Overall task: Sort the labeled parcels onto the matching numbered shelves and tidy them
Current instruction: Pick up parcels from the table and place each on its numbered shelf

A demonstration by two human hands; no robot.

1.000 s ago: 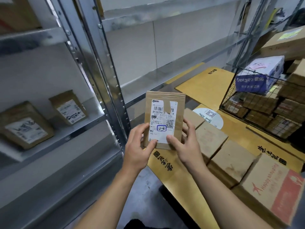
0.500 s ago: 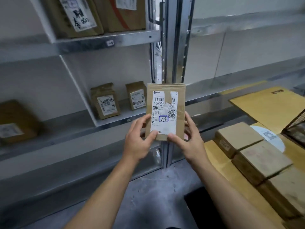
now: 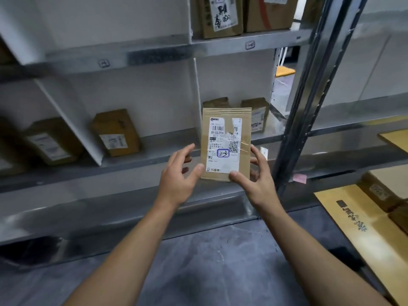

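A flat brown parcel (image 3: 242, 138) with a white label and a handwritten "23" in a blue box is upright in front of the middle shelf (image 3: 154, 160). My right hand (image 3: 257, 184) pinches its lower right corner, thumb on the front and fingers behind the edge. My left hand (image 3: 176, 180) is beside the lower left corner. Only its thumb tip touches the parcel, and its fingers are spread apart from the edge. Two small brown parcels (image 3: 257, 113) stand on that shelf, partly hidden behind the held one.
Two more brown parcels (image 3: 117, 133) stand further left on the middle shelf between slanted white dividers (image 3: 68, 120). Boxes (image 3: 220, 16) fill the upper shelf, whose edge carries small tags (image 3: 250, 44). A steel upright (image 3: 309, 96) rises at right. Yellow cardboard (image 3: 364, 228) with boxes lies on the floor.
My view has swung left from the floor boxes to the shelving. The parcel has come up in front of the middle shelf. My left fingers have spread off the parcel.
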